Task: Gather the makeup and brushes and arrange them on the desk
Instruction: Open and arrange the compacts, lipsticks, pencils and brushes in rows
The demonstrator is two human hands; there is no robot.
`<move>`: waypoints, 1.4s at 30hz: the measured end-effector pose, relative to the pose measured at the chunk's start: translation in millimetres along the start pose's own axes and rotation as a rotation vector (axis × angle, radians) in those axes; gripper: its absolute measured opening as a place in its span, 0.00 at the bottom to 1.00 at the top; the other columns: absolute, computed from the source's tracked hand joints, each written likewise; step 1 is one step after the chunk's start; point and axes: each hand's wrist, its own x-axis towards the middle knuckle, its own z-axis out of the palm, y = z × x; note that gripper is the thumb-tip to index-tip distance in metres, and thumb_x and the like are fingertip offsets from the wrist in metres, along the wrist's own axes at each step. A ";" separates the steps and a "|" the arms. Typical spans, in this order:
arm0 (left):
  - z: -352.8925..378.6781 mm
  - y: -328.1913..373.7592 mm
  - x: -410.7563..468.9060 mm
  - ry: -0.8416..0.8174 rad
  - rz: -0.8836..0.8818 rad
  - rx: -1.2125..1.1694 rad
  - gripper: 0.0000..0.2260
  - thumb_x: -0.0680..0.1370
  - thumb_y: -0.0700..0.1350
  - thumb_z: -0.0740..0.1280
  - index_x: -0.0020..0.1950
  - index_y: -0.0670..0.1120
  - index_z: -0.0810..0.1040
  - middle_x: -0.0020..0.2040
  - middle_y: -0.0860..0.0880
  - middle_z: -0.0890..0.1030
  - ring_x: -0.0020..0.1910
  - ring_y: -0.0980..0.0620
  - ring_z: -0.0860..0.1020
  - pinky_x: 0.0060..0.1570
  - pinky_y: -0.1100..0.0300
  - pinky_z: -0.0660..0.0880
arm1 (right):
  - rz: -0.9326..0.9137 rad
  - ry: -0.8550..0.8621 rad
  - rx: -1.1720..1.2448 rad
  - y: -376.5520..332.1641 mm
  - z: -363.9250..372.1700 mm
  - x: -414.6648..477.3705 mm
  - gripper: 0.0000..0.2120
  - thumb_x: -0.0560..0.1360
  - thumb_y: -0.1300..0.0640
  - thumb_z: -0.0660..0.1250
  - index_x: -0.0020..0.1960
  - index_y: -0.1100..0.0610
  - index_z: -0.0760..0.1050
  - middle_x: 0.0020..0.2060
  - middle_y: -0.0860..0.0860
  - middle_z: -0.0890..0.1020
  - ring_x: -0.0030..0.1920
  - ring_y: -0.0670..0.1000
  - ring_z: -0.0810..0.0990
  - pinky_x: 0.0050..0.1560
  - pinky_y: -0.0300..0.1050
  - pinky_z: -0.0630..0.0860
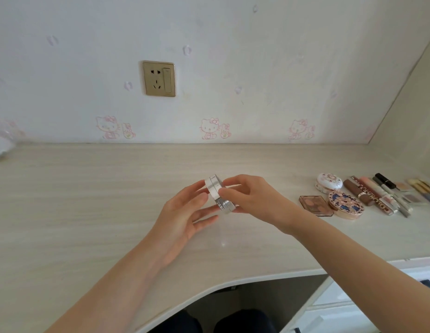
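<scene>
A round silver-white compact (pixel 216 188) is held on edge above the middle of the pale wooden desk (pixel 89 200). My left hand (pixel 185 217) cups it from the left with fingers spread along its side. My right hand (pixel 247 198) pinches its right edge with thumb and fingers. At the right of the desk lies a row of makeup: a brown eyeshadow palette (pixel 316 205), a patterned round compact (pixel 346 205), a white floral compact (pixel 328 181), a brown lipstick tube (pixel 357 191), several tubes and pens (pixel 387 195), and brushes (pixel 423 188) at the far right.
The wall (pixel 233 56) behind the desk carries a gold socket plate (pixel 159 78). A side wall (pixel 411 121) closes the right corner. White drawers (pixel 341 308) stand below right. The desk's front edge curves inward above my knees (pixel 233 320). A blurred white object (pixel 0 145) sits far left.
</scene>
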 end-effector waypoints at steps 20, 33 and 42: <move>-7.7 -3.7 5.2 -0.052 -0.130 -0.200 0.20 0.79 0.36 0.57 0.70 0.50 0.70 0.58 0.41 0.81 0.57 0.36 0.79 0.60 0.41 0.74 | -0.216 -0.023 -0.541 6.8 10.3 -4.6 0.25 0.73 0.42 0.67 0.67 0.45 0.67 0.57 0.43 0.78 0.54 0.43 0.77 0.54 0.42 0.77; -12.9 -7.5 2.3 -0.087 -0.050 0.022 0.27 0.70 0.34 0.72 0.68 0.43 0.72 0.60 0.38 0.79 0.59 0.41 0.79 0.59 0.50 0.76 | -0.228 -0.122 -0.724 -6.6 4.2 -10.3 0.23 0.76 0.43 0.64 0.66 0.55 0.69 0.60 0.49 0.76 0.55 0.47 0.75 0.57 0.44 0.72; -17.9 -5.8 2.0 -0.094 -0.009 0.280 0.28 0.65 0.38 0.76 0.64 0.47 0.77 0.55 0.41 0.82 0.54 0.42 0.81 0.63 0.45 0.73 | -0.200 -0.240 -0.767 -9.2 -3.7 -3.1 0.18 0.74 0.40 0.64 0.59 0.49 0.72 0.50 0.46 0.79 0.52 0.48 0.76 0.53 0.49 0.75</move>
